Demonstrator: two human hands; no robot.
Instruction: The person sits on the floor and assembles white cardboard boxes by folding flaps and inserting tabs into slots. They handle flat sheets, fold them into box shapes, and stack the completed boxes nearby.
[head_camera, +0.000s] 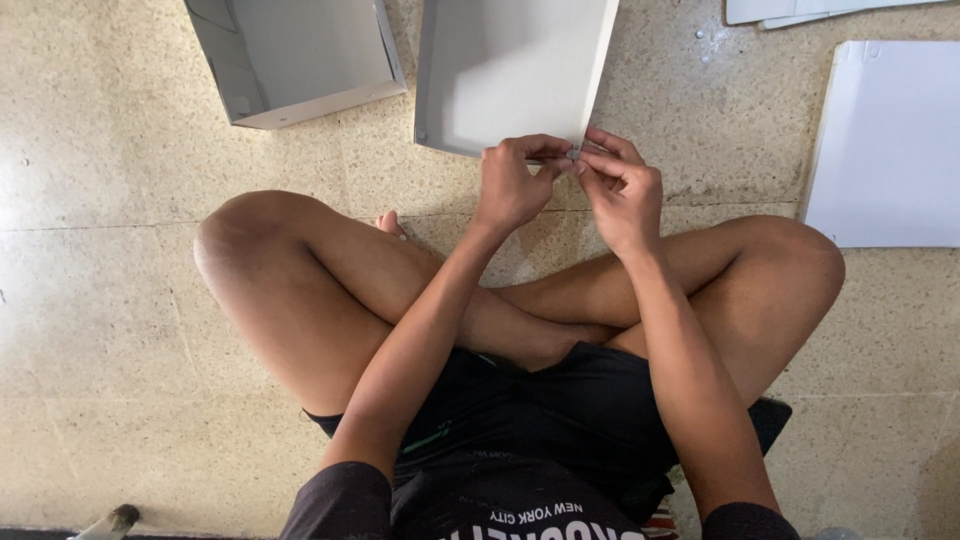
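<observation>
1. Left hand (512, 185) and right hand (622, 190) meet at the near right corner of the grey box (505, 70); fingertips of both are pinched together on a small dark piece (572, 155) at that corner. What the piece is, too small to tell.
2. Left hand curls in a loose fist, thumb and forefinger closed on the corner edge. Right hand's fingers press from the other side, touching the box wall.
3. Grey box lies on the speckled floor (100, 300), just beyond the person's crossed legs (420, 290), open side facing up.
4. Second box (295, 55), same grey, sits to the left of the grey box, close but apart, tilted.
5. White flat sheet (890, 140) lies to the right of the grey box, well apart.
6. More white sheets (800, 10) lie beyond it, at the frame's top edge, right of the grey box.
</observation>
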